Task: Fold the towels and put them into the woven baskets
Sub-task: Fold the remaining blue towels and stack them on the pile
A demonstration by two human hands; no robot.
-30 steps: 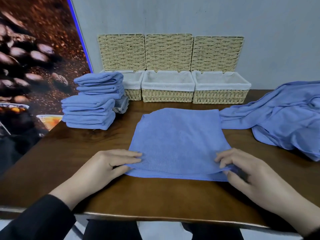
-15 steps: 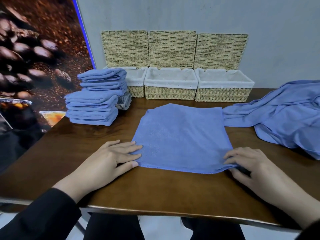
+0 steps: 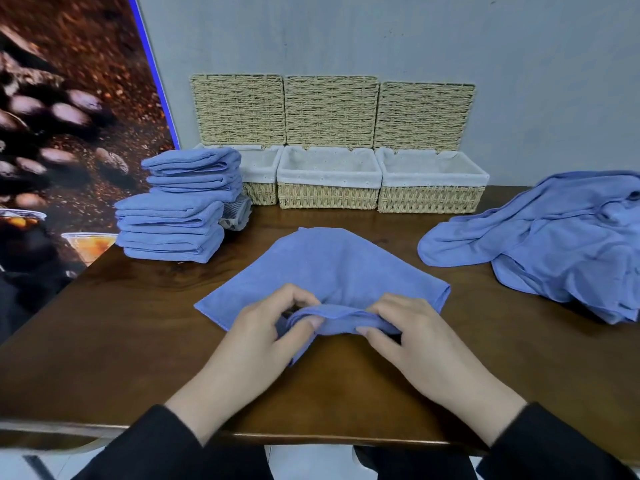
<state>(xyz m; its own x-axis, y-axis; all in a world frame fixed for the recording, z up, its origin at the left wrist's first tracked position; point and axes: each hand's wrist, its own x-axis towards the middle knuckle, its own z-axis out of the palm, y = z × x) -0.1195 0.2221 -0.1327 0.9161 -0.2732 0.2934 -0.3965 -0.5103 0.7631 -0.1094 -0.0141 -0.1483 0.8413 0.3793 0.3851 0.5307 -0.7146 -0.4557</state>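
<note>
Left hand and right hand each have a pinching grip on the near edge of the blue microfibre towel, bunched between them. Rest of it lies flat on the dark wooden tabletop, extending far from both grips.

Plain grey wall behind, matte, evenly lit, few faint specks. Large poster on left, leaning or set at angle to wall, blue edge strip along its right side; print shows brown coffee beans, blurred, plus cup shapes lower down. Dark brown wooden table fills middle, glossy top with soft reflections, pale metal-looking rim along near edge. Strip of light floor visible under near edge. Light diffuse, no hard shadows.
</note>
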